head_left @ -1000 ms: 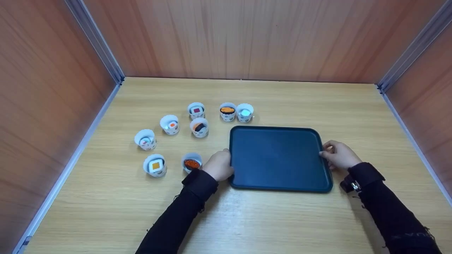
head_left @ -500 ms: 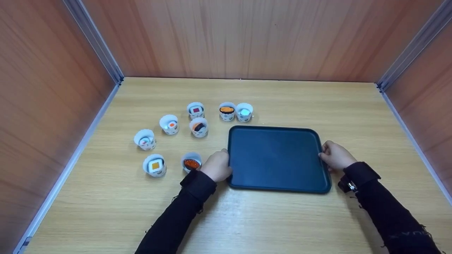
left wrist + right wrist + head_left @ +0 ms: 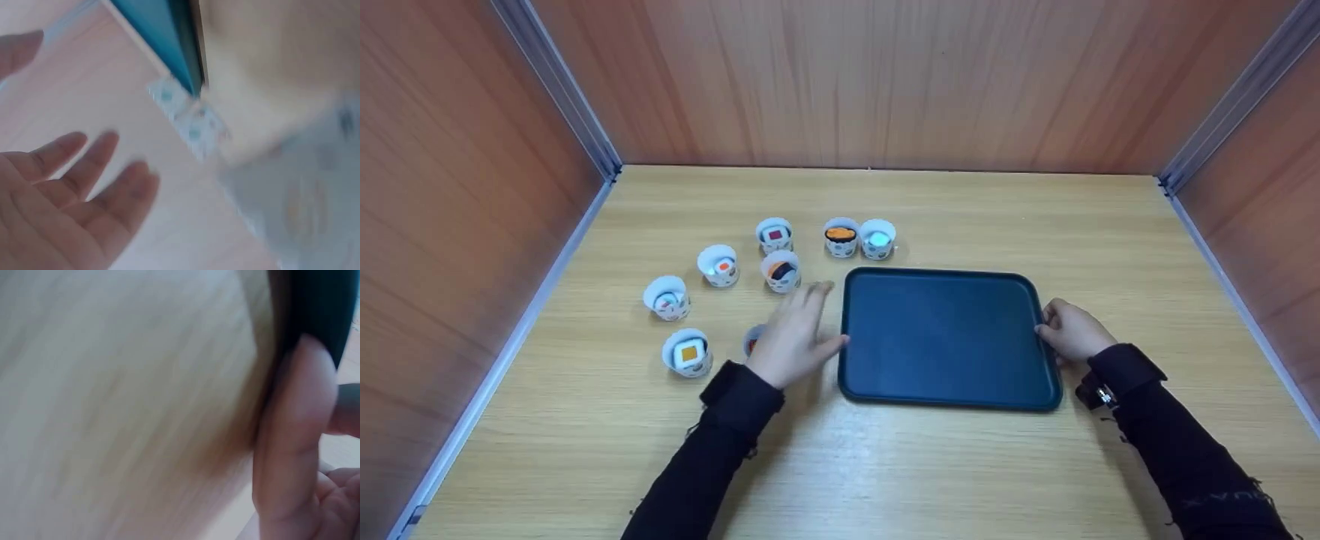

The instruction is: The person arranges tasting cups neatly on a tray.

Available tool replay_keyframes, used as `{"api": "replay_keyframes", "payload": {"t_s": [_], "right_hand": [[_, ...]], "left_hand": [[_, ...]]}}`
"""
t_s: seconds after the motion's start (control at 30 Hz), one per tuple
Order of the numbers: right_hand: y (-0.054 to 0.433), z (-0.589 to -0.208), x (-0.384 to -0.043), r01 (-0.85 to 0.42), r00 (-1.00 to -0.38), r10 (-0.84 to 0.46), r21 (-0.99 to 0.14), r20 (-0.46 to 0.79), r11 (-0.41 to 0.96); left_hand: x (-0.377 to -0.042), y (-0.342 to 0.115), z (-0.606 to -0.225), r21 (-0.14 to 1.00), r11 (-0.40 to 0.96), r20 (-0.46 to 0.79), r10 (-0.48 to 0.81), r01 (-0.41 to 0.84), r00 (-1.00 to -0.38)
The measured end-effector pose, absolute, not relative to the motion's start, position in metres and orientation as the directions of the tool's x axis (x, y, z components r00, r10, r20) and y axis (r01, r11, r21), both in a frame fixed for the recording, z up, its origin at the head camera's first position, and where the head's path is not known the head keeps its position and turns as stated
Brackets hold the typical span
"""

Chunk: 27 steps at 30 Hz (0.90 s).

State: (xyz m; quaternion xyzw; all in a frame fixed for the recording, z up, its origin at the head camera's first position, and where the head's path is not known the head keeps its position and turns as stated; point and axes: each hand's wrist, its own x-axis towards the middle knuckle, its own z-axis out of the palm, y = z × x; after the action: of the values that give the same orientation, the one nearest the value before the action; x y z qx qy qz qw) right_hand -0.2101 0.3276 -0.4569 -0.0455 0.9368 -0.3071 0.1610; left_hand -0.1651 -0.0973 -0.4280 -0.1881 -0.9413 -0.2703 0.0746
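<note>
A dark blue-green rectangular tray lies on the table in the head view. My right hand grips its right edge, thumb on the rim; the right wrist view shows a finger against the tray's side. My left hand is off the tray, fingers spread and fairly straight, thumb pointing at the left rim. It partly hides a paper cup with a red-orange piece inside. In the left wrist view the fingers hold nothing, and a blurred patterned cup stands close by.
Several more patterned paper cups hold small sushi-like pieces: one with a yellow square, one with an orange-and-black piece. Two cups, one with an orange top, stand behind the tray. Wood-grain walls enclose the table at back and sides.
My left hand has let go of the tray's left edge, moved left and spread its fingers, now covering more of the red-orange cup. The tray has shifted slightly left; my right hand keeps its grip.
</note>
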Motion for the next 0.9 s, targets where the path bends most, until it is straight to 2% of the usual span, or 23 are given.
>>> {"api": "replay_keyframes", "payload": {"t_s": [0.17,0.3,0.47,0.7,0.9], "right_hand": [[0.328,-0.457,-0.210,0.022,-0.942,-0.183,-0.595,-0.282,0.804],[0.328,-0.458,-0.211,0.022,-0.941,-0.187,-0.600,-0.284,0.800],[0.329,-0.456,-0.210,0.032,-0.940,-0.181,-0.601,-0.290,0.799],[0.329,-0.458,-0.211,0.013,-0.943,-0.188,-0.592,-0.276,0.806],[0.329,-0.459,-0.211,0.003,-0.942,-0.197,-0.591,-0.273,0.807]], "left_hand": [[-0.163,-0.121,-0.423,0.527,0.809,0.199,0.179,0.259,-0.964],[-0.159,-0.136,-0.424,0.572,0.813,0.075,0.083,0.111,-0.994],[-0.157,-0.145,-0.431,0.574,0.819,-0.085,0.037,-0.019,-0.996],[-0.157,-0.151,-0.435,0.555,0.826,-0.223,0.040,-0.093,-0.974],[-0.157,-0.154,-0.437,0.551,0.830,-0.221,0.045,-0.086,-0.974]]}}
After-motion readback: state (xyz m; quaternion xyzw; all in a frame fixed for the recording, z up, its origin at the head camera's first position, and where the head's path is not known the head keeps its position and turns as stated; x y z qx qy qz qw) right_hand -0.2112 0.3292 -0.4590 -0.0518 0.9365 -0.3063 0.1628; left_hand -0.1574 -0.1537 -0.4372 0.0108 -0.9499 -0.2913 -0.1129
